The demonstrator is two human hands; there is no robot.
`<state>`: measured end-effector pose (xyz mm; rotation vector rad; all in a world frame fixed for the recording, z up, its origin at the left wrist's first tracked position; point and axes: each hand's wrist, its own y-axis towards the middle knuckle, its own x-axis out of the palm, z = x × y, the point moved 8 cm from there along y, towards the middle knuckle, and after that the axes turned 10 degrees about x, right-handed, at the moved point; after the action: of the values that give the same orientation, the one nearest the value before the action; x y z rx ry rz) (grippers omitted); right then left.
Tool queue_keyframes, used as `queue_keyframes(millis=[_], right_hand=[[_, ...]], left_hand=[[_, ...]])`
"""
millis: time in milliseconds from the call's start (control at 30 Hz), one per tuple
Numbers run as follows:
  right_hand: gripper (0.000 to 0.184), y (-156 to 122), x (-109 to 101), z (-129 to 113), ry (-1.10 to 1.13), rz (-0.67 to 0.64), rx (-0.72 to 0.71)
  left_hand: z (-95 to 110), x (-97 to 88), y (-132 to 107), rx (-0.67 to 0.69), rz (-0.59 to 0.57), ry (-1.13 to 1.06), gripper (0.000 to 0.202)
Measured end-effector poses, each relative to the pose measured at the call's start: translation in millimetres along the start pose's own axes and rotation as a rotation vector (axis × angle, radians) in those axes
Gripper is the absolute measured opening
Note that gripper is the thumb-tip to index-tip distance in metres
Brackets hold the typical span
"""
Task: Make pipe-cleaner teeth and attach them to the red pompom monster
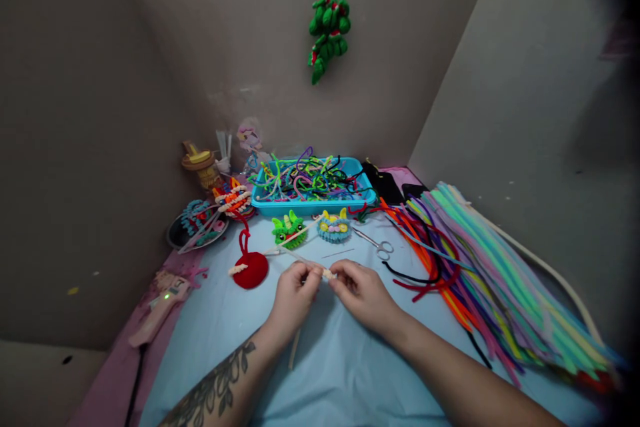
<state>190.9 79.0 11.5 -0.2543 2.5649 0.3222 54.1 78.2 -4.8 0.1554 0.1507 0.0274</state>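
Between my two hands is a cream pipe cleaner (329, 274), with a short part of it coiled or braided. My left hand (299, 290) pinches it, and its long ends stick out up to the left and down below the hand. My right hand (361, 290) grips the coiled end between thumb and fingertips. Left of my hands lies a round red piece (251, 271) with a red loop on top and a cream twist at its side. Just beyond are a green fuzzy figure (289, 231) with horns and a blue one (335, 227) with yellow ears.
Scissors (377, 243) lie right of the blue figure. A blue tray (315, 203) of pipe cleaner scraps stands at the back. Bundled long pipe cleaners (500, 287) cover the right side. A pink glue gun (161, 315) with a green light and a metal bowl (176, 236) are left.
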Motion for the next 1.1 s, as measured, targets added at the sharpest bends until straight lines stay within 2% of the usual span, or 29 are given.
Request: queue_keyframes(millis=[367,700,1100], right_hand=[[0.008,-1.1,-5.2,-2.2,-0.122,0.098,-0.074],[0.005,-3.4,-6.9,-6.8,-0.088,0.126,-0.101],[0.008,-5.1,-5.4,-12.9,-0.052,0.108,-0.163]], left_hand=[[-16.2,4.1,1.2,-0.074,0.013,-0.1,0.024],[-3.8,-6.5,1.6,-0.016,0.077,-0.084,0.022],[0.2,-2.5,-2.1,0.025,0.05,-0.081,0.02]])
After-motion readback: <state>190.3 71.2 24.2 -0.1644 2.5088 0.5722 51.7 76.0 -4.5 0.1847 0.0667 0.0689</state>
